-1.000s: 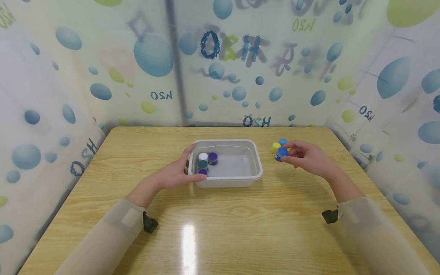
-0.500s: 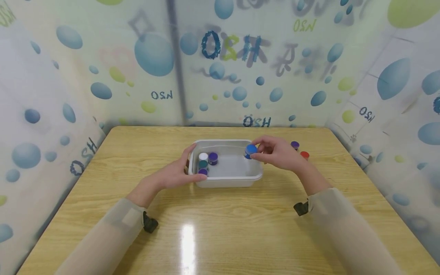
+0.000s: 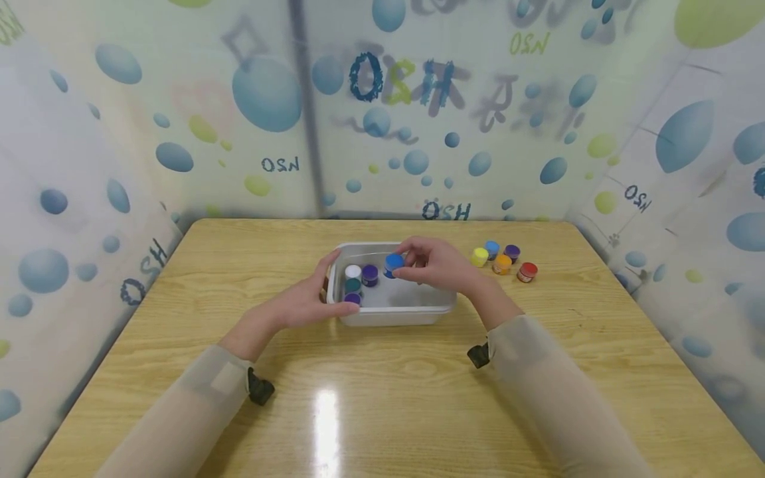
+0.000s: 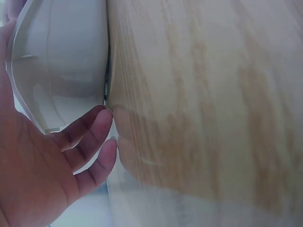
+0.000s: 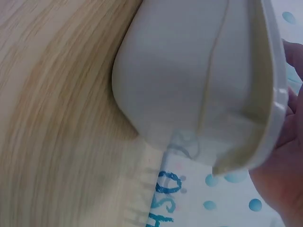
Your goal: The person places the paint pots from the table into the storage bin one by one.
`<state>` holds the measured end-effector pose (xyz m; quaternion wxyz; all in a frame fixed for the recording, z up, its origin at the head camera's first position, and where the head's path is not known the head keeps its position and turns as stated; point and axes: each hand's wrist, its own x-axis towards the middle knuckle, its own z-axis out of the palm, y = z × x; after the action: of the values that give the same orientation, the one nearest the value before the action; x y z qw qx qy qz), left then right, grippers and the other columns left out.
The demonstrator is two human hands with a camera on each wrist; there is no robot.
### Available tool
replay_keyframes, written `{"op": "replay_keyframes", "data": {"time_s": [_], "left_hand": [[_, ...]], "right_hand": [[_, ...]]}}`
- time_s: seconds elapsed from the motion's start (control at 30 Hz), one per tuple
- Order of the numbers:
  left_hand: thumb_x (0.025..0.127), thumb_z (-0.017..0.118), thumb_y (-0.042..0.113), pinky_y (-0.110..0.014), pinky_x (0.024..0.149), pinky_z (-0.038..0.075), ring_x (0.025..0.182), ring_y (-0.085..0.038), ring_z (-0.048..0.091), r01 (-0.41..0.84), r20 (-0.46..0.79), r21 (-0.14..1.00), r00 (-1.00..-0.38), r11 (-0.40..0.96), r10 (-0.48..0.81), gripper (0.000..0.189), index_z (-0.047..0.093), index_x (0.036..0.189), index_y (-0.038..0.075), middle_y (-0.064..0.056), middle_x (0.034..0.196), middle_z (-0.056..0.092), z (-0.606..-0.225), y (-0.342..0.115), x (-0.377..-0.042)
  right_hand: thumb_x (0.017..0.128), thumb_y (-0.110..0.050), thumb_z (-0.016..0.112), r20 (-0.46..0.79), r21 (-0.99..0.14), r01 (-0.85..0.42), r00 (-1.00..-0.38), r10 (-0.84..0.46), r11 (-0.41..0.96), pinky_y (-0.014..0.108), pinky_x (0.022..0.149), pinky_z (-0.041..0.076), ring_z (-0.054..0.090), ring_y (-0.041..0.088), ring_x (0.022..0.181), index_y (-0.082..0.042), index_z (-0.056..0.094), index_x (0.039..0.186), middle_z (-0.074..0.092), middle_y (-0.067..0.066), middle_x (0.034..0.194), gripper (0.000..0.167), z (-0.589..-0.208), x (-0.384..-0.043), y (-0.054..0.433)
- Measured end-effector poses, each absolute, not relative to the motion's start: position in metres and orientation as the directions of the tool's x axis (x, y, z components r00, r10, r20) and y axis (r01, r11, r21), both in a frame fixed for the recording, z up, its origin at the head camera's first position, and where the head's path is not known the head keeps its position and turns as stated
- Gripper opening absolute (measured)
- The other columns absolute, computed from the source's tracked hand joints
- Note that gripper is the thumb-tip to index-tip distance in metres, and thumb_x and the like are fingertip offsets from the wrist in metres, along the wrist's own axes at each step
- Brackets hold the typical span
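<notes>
A white plastic tub (image 3: 412, 319) stands on the wooden table. My left hand (image 3: 301, 302) holds its left end, thumb along the front rim and index finger at the back corner. In the left wrist view, the left hand's other fingers (image 4: 97, 125) curl beside the tub's outer wall. Over the middle of the tub, my right hand (image 3: 436, 264) pinches a small blue-lidded paint pot (image 3: 393, 264) between thumb and fingers. At the tub's left end sit a white-lidded pot (image 3: 352, 272), a dark green one (image 3: 352, 286) and two purple ones (image 3: 370, 275).
Right of the tub, several more paint pots stand on the table: yellow (image 3: 480, 257), light blue (image 3: 492, 249), orange (image 3: 502, 265), purple (image 3: 512, 252) and red (image 3: 527, 271). A bubble-patterned curtain (image 3: 382, 166) surrounds the table's back and sides.
My right hand has carried the blue-lidded pot left from the group on the table to above the tub's middle. The left hand and the tub have stayed put.
</notes>
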<state>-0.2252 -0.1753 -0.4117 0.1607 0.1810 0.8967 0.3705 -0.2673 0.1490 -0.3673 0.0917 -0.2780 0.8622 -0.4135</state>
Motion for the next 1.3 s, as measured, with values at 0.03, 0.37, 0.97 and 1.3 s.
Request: {"op": "replay_keyframes", "data": {"time_s": [0.03,0.37,0.97,1.3], "left_hand": [[0.093,0.077,0.071,-0.055,0.109,0.054,0.121,-0.03,0.068,0.208,-0.151,0.724,-0.882,0.657,0.446,0.129,-0.013,0.176,0.033,-0.022,0.147,0.062,-0.411,-0.175,-0.225],[0.095,0.077,0.068,-0.053,0.106,0.056,0.118,-0.03,0.07,0.213,-0.146,0.727,-0.881,0.653,0.45,0.126,-0.012,0.176,0.032,-0.023,0.144,0.064,-0.411,-0.175,-0.224],[0.096,0.077,0.067,-0.05,0.102,0.057,0.114,-0.028,0.07,0.221,-0.141,0.726,-0.879,0.651,0.455,0.124,-0.012,0.176,0.033,-0.023,0.143,0.064,-0.412,-0.174,-0.225],[0.095,0.076,0.069,-0.049,0.102,0.057,0.115,-0.028,0.07,0.216,-0.153,0.719,-0.878,0.661,0.454,0.125,-0.012,0.176,0.032,-0.023,0.142,0.064,-0.41,-0.174,-0.225]], "right_hand": [[0.1,-0.024,0.084,0.065,-0.77,-0.399,-0.826,-0.56,0.499,0.032,0.07,0.054,0.063,0.023,0.075,-0.016,0.075,0.129,0.072,0.003,0.095,0.032,-0.369,-0.269,0.146],[0.099,-0.03,0.084,-0.008,-0.801,-0.327,-0.832,-0.554,0.502,0.037,0.077,0.061,0.067,0.022,0.082,-0.018,0.074,0.131,0.074,0.004,0.1,0.035,-0.379,-0.28,0.123],[0.097,-0.03,0.085,-0.125,-0.677,-0.362,-0.802,-0.585,0.641,0.031,0.081,0.053,0.064,0.017,0.09,-0.018,0.073,0.122,0.073,0.0,0.1,0.031,-0.399,-0.286,0.106],[0.101,-0.025,0.082,-0.177,-0.698,-0.336,-0.775,-0.607,0.633,0.031,0.077,0.06,0.071,0.019,0.083,-0.021,0.073,0.135,0.075,0.003,0.106,0.035,-0.399,-0.286,0.106]]}}
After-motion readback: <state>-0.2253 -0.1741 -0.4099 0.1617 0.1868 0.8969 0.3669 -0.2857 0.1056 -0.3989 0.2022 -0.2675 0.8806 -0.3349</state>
